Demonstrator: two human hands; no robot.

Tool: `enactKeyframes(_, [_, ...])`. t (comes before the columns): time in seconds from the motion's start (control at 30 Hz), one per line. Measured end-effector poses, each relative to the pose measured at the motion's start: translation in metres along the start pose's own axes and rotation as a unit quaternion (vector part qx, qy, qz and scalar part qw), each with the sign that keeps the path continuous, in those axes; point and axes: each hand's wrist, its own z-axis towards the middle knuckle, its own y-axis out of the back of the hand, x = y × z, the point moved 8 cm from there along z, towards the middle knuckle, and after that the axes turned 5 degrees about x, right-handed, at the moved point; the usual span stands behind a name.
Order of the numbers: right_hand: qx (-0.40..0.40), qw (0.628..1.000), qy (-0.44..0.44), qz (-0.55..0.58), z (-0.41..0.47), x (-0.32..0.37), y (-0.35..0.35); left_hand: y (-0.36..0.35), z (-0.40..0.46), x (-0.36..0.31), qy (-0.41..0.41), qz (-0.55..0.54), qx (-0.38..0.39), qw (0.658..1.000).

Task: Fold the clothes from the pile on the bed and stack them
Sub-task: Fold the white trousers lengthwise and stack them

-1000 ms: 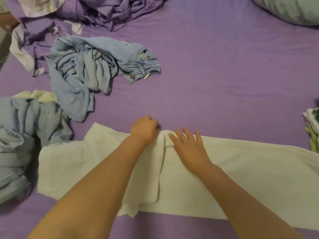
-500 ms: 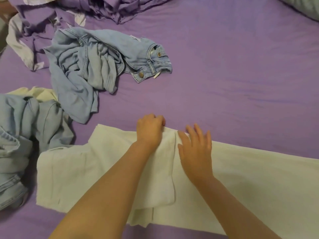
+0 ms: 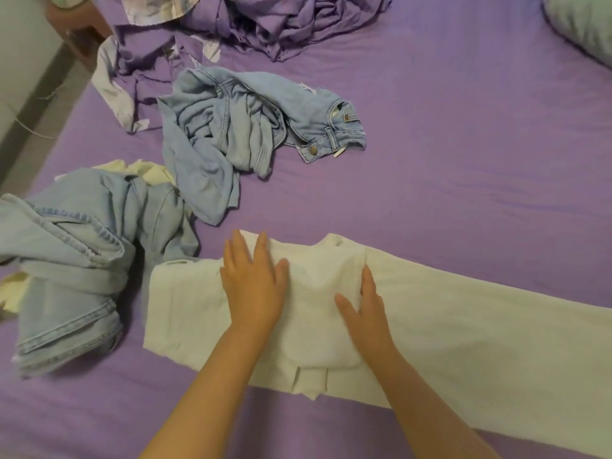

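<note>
A pair of white trousers [image 3: 463,332] lies flat across the purple bed [image 3: 447,160] in front of me, waist end to the left. My left hand [image 3: 253,286] lies flat on the seat part with fingers straight. My right hand [image 3: 364,309] lies on the cloth just to the right, thumb spread, fingers partly sunk into a fold. A crumpled pair of light blue jeans [image 3: 251,134] lies further back. Another bunched pair of jeans [image 3: 76,260] sits at the left over a pale yellow garment [image 3: 139,168].
A heap of purple and patterned cloth [image 3: 231,24] fills the far left of the bed. A pale green pillow [image 3: 583,24] sits in the far right corner. The bed's left edge meets a wall and floor strip [image 3: 26,94].
My left hand has uncurled from gripping the trousers' far edge and now lies flat, further left. My right hand has shifted right along the cloth. The view has moved left and closer.
</note>
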Motion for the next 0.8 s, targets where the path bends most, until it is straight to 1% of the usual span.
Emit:
enactKeyframes(0.07, [-0.016, 0.997, -0.052, 0.046, -0.003, -0.005, -0.002, -0.010, -0.016, 0.006, -0.012, -0.065, 0.047, 0.997])
enactKeyframes(0.13, [-0.053, 0.995, -0.067, 0.052, -0.007, -0.008, 0.009, -0.014, -0.030, 0.003, -0.048, -0.101, 0.057, 0.992])
enactKeyframes(0.23, [-0.117, 0.993, -0.011, 0.012, -0.022, 0.003, 0.043, -0.011, -0.047, -0.015, -0.094, -0.127, 0.044, 0.986])
enactKeyframes(0.33, [-0.188, 0.981, 0.027, -0.036, -0.046, 0.006, 0.095, -0.005, -0.066, -0.044, -0.143, -0.138, 0.005, 0.980])
enactKeyframes(0.4, [-0.234, 0.969, 0.031, -0.068, -0.067, 0.001, 0.135, -0.005, -0.078, -0.058, -0.135, -0.159, -0.008, 0.978])
enactKeyframes(0.47, [-0.264, 0.958, 0.029, -0.105, -0.088, -0.010, 0.175, -0.012, -0.088, -0.069, -0.116, -0.162, 0.004, 0.980])
enactKeyframes(0.53, [-0.264, 0.953, 0.017, -0.149, -0.104, -0.024, 0.211, -0.016, -0.098, -0.082, -0.110, -0.106, -0.023, 0.988])
enactKeyframes(0.6, [-0.261, 0.947, -0.007, -0.189, -0.115, -0.040, 0.247, -0.019, -0.103, -0.092, -0.093, -0.103, -0.050, 0.989])
enactKeyframes(0.63, [-0.263, 0.943, -0.019, -0.202, -0.119, -0.049, 0.265, -0.022, -0.104, -0.097, -0.089, -0.121, -0.044, 0.988])
enactKeyframes(0.67, [-0.267, 0.940, -0.031, -0.208, -0.124, -0.056, 0.283, -0.031, -0.104, -0.103, -0.092, -0.136, -0.021, 0.986])
enactKeyframes(0.7, [-0.277, 0.937, -0.042, -0.209, -0.129, -0.064, 0.302, -0.043, -0.104, -0.109, -0.102, -0.138, 0.020, 0.985])
enactKeyframes(0.77, [-0.300, 0.931, -0.069, -0.195, -0.140, -0.081, 0.339, -0.071, -0.111, -0.123, -0.138, -0.094, 0.102, 0.981])
enactKeyframes(0.8, [-0.308, 0.929, -0.082, -0.186, -0.146, -0.089, 0.356, -0.082, -0.116, -0.129, -0.150, -0.068, 0.121, 0.979])
